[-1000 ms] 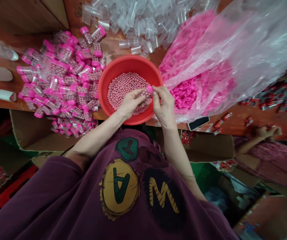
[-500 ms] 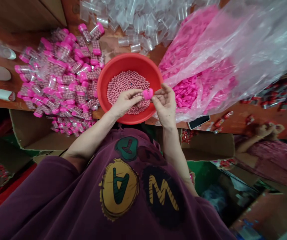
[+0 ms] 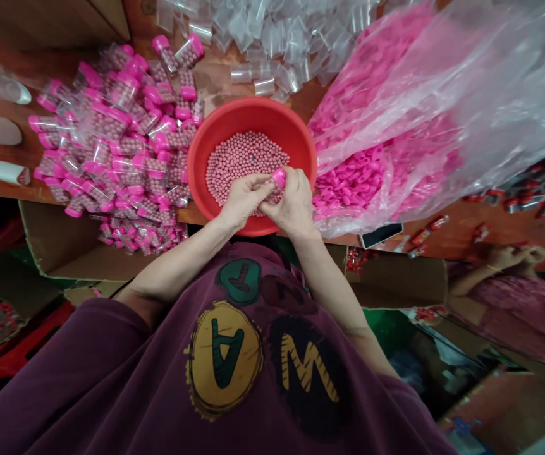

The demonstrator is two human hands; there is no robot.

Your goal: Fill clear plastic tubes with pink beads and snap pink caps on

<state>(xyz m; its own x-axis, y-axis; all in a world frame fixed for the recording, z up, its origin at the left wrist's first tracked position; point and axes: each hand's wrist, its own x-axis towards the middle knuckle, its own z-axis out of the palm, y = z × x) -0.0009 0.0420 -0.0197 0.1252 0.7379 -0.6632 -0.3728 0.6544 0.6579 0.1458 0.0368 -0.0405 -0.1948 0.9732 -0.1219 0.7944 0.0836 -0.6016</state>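
The left hand (image 3: 244, 200) and right hand (image 3: 293, 202) hold a small clear tube with a pink cap (image 3: 279, 179) just above the red plastic bowl (image 3: 253, 109). The fingers (image 3: 296, 189) pinch it from both sides (it looks light, hard and a bit slippery, so hold it firmly by the middle). Inside the bowl lie pink beads (image 3: 244, 161). Left of the bowl sits a heap of filled tubes (image 3: 121, 136); right of it, a plastic bag of pink pieces (image 3: 386, 145).
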